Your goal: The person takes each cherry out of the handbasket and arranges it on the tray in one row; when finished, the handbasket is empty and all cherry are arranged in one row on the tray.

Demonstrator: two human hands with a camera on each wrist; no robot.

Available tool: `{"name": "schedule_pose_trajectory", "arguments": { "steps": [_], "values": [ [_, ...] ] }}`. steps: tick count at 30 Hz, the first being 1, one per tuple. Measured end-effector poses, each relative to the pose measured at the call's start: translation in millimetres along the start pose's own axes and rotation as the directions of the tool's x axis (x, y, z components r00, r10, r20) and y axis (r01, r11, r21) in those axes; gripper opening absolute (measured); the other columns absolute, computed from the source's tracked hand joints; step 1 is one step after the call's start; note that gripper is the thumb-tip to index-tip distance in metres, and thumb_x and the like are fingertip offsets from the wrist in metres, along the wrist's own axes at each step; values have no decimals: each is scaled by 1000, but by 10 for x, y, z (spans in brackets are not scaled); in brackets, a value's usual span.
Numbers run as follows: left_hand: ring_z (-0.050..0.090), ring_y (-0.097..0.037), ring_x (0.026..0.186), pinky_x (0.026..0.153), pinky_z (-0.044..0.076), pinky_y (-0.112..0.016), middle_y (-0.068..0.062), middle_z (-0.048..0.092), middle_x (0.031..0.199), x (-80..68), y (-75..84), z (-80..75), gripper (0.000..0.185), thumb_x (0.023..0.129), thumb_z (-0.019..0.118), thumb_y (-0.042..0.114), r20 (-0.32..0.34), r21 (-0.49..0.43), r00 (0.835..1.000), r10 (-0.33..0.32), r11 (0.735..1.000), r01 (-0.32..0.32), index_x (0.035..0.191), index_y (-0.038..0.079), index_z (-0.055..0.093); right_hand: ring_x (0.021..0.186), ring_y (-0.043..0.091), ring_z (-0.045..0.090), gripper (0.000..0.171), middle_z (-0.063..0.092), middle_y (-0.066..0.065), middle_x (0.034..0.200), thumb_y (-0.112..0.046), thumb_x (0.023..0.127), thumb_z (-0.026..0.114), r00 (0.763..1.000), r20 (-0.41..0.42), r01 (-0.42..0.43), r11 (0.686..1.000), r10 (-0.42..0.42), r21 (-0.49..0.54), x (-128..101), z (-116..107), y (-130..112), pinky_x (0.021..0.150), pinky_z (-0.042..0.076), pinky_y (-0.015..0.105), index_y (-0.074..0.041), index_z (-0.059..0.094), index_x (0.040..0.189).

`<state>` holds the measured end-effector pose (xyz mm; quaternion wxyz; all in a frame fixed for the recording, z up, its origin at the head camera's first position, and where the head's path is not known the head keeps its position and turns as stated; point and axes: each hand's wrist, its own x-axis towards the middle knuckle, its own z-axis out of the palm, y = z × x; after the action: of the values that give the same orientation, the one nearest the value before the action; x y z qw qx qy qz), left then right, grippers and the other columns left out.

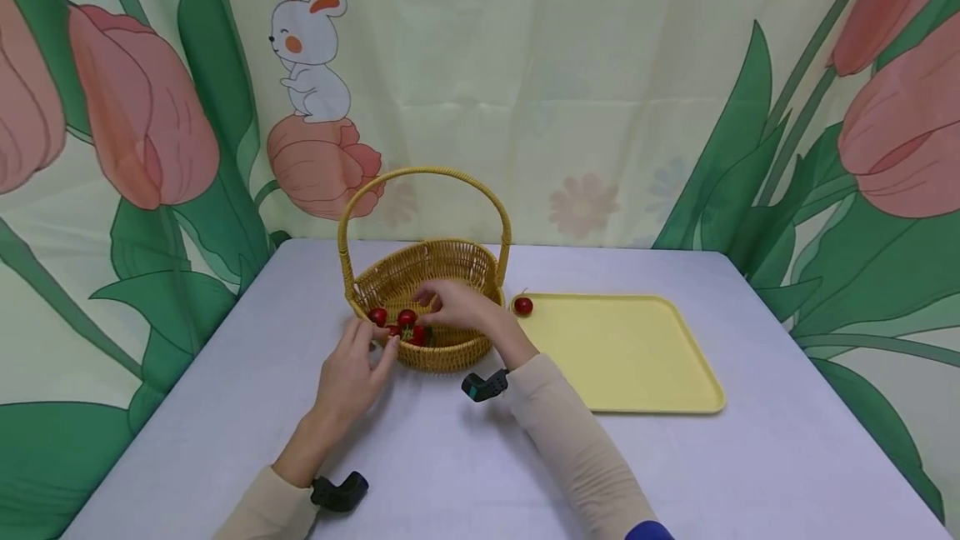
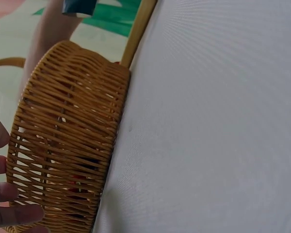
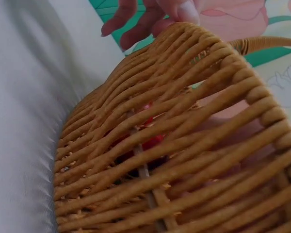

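Note:
A wicker basket (image 1: 442, 361) with a tall arched handle stands on the table, holding several red cherries (image 1: 378, 317) near its left front. My left hand (image 1: 351, 369) is at the basket's front-left rim, thumb and forefinger touching it. In the left wrist view, the other fingers (image 2: 26, 213) hang outside the woven wall. Inside the basket, my right hand (image 1: 459, 305) is bent over the cherries, with a gap between thumb and forefinger and nothing seen held there. From the right wrist view, the weave mostly hides the cherries and that hand.
A yellow tray (image 1: 630, 357) lies right of the basket. One cherry (image 1: 522, 306) with a stem sits at its far left corner. A white cloth (image 1: 465, 465) covers the table. Behind hangs a curtain (image 1: 525, 90) printed with tulips and a rabbit.

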<state>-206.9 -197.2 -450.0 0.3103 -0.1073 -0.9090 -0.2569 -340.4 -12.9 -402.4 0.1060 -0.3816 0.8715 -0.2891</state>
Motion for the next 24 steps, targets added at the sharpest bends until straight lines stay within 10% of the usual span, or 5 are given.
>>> {"name": "schedule_pose_trajectory", "arguments": {
  "steps": [24],
  "values": [
    [64, -27, 87, 65, 55, -37, -10, 58, 104, 14, 5, -5, 21, 94, 67, 21, -15, 0, 1000, 11, 1000, -11, 103, 2, 63, 104, 14, 64, 32, 69, 3, 119, -13, 93, 71, 983, 179, -20, 999, 29, -50, 26, 23, -9, 88, 54, 27, -12, 67, 125]
  ]
}}
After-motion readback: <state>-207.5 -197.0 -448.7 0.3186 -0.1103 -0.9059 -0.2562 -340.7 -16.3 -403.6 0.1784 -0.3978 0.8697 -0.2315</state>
